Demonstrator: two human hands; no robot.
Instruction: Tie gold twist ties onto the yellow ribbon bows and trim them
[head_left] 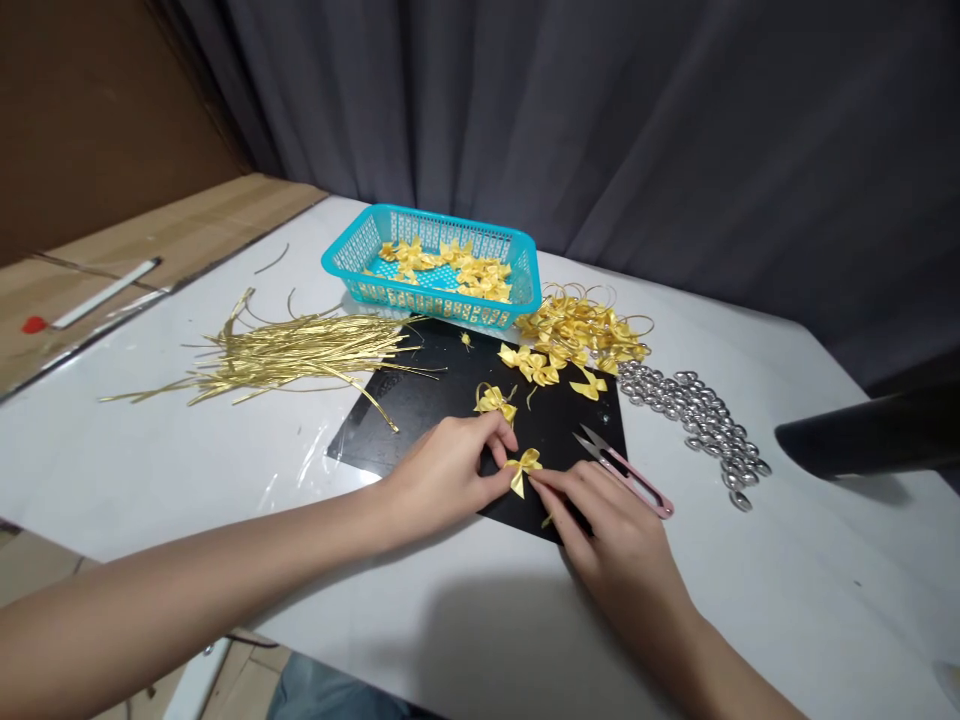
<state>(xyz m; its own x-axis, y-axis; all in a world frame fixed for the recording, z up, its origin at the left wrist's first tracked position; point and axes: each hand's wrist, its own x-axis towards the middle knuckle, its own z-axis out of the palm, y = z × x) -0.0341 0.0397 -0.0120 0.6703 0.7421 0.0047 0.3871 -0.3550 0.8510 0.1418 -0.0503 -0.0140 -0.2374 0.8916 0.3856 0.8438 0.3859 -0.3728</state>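
Between my hands, over the near part of a black mat point(435, 365), is a small yellow ribbon bow point(524, 468). My left hand point(457, 462) pinches its left side between thumb and fingers. At its right side, the fingertips of my right hand point(611, 515) are closed on the bow's edge. Another yellow bow with a gold loop point(495, 401) lies just beyond my left fingers. Pink-handled thread snips point(630, 480) rest beside my right hand, blades pointing away to the left. Any small part under the fingertips is hidden.
A turquoise basket point(442, 300) holding yellow bows stands at the back. Gold twist ties point(300, 350) are heaped on the left. More looped bows point(589, 330) lie behind the mat, with silver beads point(697, 415) on the right. A dark cylinder point(870, 435) juts in from the right.
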